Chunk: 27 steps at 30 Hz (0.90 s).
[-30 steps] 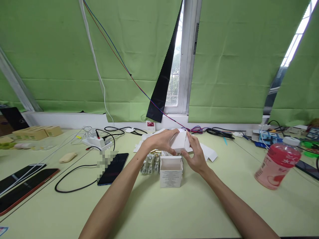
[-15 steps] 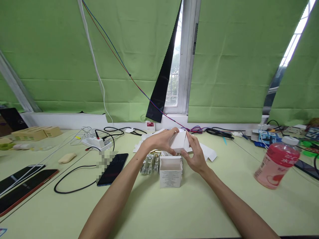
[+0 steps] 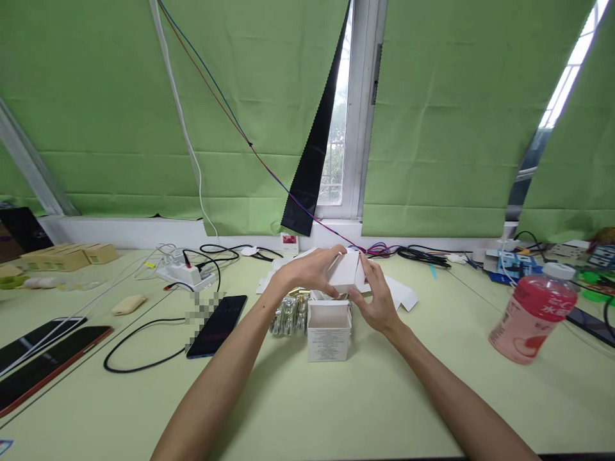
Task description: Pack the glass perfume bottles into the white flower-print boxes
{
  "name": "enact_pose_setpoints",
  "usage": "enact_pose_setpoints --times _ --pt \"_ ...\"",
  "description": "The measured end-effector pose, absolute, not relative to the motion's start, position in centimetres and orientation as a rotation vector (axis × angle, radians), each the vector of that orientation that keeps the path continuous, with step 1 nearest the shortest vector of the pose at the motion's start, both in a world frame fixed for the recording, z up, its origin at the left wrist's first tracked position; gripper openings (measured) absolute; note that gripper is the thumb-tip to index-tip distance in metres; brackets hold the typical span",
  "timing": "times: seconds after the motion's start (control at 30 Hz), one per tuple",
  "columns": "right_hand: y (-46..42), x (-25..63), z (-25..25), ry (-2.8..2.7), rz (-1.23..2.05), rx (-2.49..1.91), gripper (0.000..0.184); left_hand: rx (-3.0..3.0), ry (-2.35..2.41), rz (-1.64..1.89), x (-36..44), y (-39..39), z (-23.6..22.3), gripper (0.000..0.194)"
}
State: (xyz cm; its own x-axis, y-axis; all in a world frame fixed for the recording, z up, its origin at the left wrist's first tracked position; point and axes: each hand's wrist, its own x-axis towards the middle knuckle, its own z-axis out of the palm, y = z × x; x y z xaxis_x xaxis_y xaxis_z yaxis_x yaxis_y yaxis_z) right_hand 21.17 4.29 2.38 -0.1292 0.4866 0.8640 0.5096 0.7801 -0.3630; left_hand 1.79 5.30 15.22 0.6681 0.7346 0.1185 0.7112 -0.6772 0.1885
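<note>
Between my two hands is a small white carton (image 3: 342, 274), held up above the table. My left hand (image 3: 310, 272) grips it from the left, with fingers over the far side and thumb near its front. From the right, my right hand (image 3: 377, 298) closes on its other side, thumb low and fingers along the edge. Just below and nearer to me stands a white box (image 3: 328, 336) with printed text and an open top. Several shiny foil packets (image 3: 289, 315) lie beside and behind that box. Flat white card pieces (image 3: 402, 294) lie partly hidden behind my hands.
A dark phone (image 3: 218, 326) with a black cable lies to the left, near a white power strip (image 3: 185, 274). More phones (image 3: 52, 358) lie at far left. On the right stands a pink bottle (image 3: 533, 317). Coiled black cables (image 3: 423, 256) run along the back edge.
</note>
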Motion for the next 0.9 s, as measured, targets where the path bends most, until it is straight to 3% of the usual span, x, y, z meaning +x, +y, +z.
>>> enact_pose_setpoints --times 0.9 --pt "4.15 21.18 2.42 -1.785 -0.078 -0.774 0.076 2.777 1.122 0.277 1.64 5.91 14.78 0.097"
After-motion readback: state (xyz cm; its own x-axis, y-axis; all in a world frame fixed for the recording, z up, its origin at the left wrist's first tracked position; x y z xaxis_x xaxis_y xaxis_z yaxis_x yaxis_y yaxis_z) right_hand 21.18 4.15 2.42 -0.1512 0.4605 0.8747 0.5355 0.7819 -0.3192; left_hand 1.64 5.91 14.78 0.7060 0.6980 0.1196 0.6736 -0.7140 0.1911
